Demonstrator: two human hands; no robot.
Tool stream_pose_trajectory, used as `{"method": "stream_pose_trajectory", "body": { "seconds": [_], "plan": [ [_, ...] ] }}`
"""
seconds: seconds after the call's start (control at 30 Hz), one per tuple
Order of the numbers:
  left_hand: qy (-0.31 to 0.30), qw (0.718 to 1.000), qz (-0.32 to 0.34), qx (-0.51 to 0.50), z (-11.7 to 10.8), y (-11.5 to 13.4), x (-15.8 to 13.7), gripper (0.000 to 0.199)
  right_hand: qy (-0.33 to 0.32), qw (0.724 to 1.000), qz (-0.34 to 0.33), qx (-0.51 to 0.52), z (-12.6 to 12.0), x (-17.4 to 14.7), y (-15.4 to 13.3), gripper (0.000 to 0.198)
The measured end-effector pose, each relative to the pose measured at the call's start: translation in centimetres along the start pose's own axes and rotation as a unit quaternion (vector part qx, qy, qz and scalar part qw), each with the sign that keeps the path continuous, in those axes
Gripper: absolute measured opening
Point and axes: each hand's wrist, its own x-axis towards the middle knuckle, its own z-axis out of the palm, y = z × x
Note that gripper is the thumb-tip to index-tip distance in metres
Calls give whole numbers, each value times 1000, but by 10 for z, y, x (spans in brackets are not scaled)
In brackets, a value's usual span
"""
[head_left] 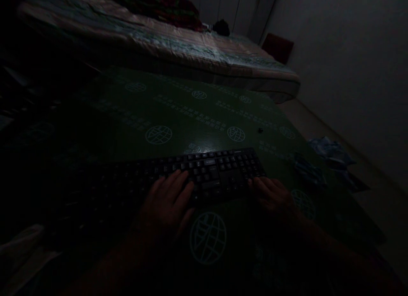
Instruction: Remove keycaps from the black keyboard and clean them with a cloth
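A black computer keyboard [234, 177] lies at a slant on a green table [178, 104] printed with pale globe emblems and lettering. My left hand [167, 202] rests palm down over the middle of its keys, fingers stretched out and slightly apart. At the keyboard's lower right corner is my right hand [270, 196], its fingers bent in and closed at the edge. Dim light hides the fingertips of that hand and most of the keyboard's left part.
Beyond the table stands a bed with a patterned mattress [191, 45] and a dark red blanket [159, 7]. A dark crumpled cloth [309, 170] lies on the table's right side. A small dark object [260, 130] sits near the far right. Pale fabric [25, 249] shows at lower left.
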Motion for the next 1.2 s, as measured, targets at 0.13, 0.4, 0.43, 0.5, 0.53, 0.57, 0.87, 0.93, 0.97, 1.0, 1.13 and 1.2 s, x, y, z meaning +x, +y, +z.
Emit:
{"method": "stream_pose_trajectory", "body": {
  "seconds": [0.13,0.4,0.43,0.5,0.53,0.57,0.87,0.93,0.97,1.0,1.13,1.2],
  "plan": [
    [-4,1000,7,3,0,-1,0,36,-7,1000,20,3,3,0,-4,31],
    [5,1000,17,7,2,-5,-1,36,61,993,95,30,-4,-11,-5,27],
    [5,1000,22,10,2,-5,-1,36,71,992,103,23,-4,-12,-5,25],
    [10,1000,25,13,1,-5,0,35,78,991,110,13,-4,-12,-6,23],
    [11,1000,24,11,1,-5,1,34,76,991,110,12,-3,-12,-7,23],
    [12,1000,22,9,1,-5,1,35,74,991,108,14,-2,-11,-8,23],
    [28,999,42,17,5,-11,-1,38,81,991,101,26,5,2,-16,22],
    [27,999,33,25,4,-10,-1,36,80,991,104,35,5,3,-17,22],
    [25,999,30,28,4,-9,0,35,81,991,104,37,5,4,-18,22],
    [24,999,30,32,5,-8,0,35,80,991,104,38,5,4,-19,22],
    [31,998,38,41,6,-9,0,36,85,989,116,33,7,4,-22,21],
    [30,998,45,43,5,-11,0,36,90,988,119,38,8,3,-24,21]
  ]
}}
